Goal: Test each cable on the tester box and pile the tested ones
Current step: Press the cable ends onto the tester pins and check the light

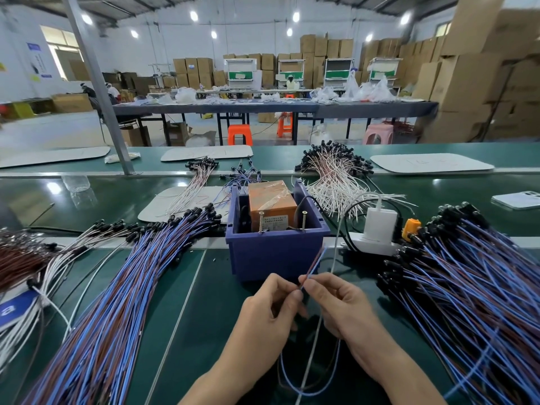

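Blue-and-brown cable (pixel 314 263), navy tester box (pixel 276 252)

Thin blue-and-brown cable (pixel 314 266) slants up beside the blue tester box (pixel 274 258) (open-topped).

Green bench (pixel 216 302) on a factory floor: a blue box (pixel 277 258) stands at its centre, a white power strip (pixel 377 247) just beside it on the right. 2 piles of blue-and-brown cables fan out on either side, the left pile (pixel 125 282) and the right pile (pixel 473 282). Brown cables (pixel 17 258) lie at the far left edge. Farther back rest white cables (pixel 336 185), 4 pale mats (pixel 429 162) and, at the right edge, a phone (pixel 517 199).
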Available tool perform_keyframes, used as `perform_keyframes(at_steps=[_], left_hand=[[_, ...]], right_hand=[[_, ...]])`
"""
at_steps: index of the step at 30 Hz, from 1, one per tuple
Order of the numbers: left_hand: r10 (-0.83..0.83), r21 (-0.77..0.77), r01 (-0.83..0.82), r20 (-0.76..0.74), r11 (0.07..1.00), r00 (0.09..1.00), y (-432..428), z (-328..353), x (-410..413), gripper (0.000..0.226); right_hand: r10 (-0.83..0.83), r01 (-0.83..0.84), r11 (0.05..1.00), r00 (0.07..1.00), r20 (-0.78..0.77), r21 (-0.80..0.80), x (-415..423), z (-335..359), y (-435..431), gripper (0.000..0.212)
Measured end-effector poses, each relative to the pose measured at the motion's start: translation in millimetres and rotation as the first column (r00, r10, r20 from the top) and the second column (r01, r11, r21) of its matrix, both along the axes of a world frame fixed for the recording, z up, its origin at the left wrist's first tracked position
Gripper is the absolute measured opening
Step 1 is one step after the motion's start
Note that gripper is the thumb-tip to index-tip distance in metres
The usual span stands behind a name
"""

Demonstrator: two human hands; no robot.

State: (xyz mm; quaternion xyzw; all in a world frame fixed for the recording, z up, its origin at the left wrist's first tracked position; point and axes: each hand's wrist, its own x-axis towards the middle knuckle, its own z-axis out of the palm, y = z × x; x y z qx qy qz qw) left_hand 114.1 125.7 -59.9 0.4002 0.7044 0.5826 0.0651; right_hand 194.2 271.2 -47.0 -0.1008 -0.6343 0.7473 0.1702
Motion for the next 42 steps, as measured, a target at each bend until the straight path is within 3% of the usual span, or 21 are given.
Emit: perform_keyframes(at_steps=[3,7,13,16,26,29,42], left_hand=[[0.057,0.039,-0.056,-0.033,0.998,0.998,-0.3,-1.5,-1.4,0.007],[0.253,0.148,-0.237,-0.102,0.96,0.962,-0.6,-0.7,-5.1,0.005],[0.449,0.243,-0.418,-0.089,0.875,0.889,-11.9,8.0,-17.0,0.021],[0.516,0.239,-0.496,-0.029,0.835,0.856,-14.2,7.2,-22.4,0.029],[0.469,0.197,-0.471,0.057,0.86,0.881,-12.8,4.2,-20.6,0.046],[0.453,0.202,-0.459,0.08,0.865,0.888,-12.0,4.1,-20.3,0.046],[0.429,0.202,-0.437,0.087,0.876,0.899,-11.9,4.7,-19.2,0.044]], right_hand=[[-0.082,0.081,0.996,0.997,-0.015,-0.048,-2.7,-0.7,0.6,0.027],[-0.19,0.178,0.967,0.98,-0.056,-0.181,-4.5,0.1,4.9,0.016],[-0.3,0.285,0.949,0.947,-0.111,-0.137,-1.2,2.7,8.7,0.035],[-0.364,0.35,0.927,0.926,-0.102,-0.133,-2.5,2.8,8.9,0.033],[-0.359,0.347,0.93,0.928,-0.1,-0.12,-5.4,6.1,0.1,0.026],[-0.387,0.374,0.92,0.916,-0.108,-0.121,-8.6,7.0,-4.6,0.015],[-0.465,0.451,0.883,0.88,-0.102,-0.132,-15.7,2.9,-4.7,0.013]])
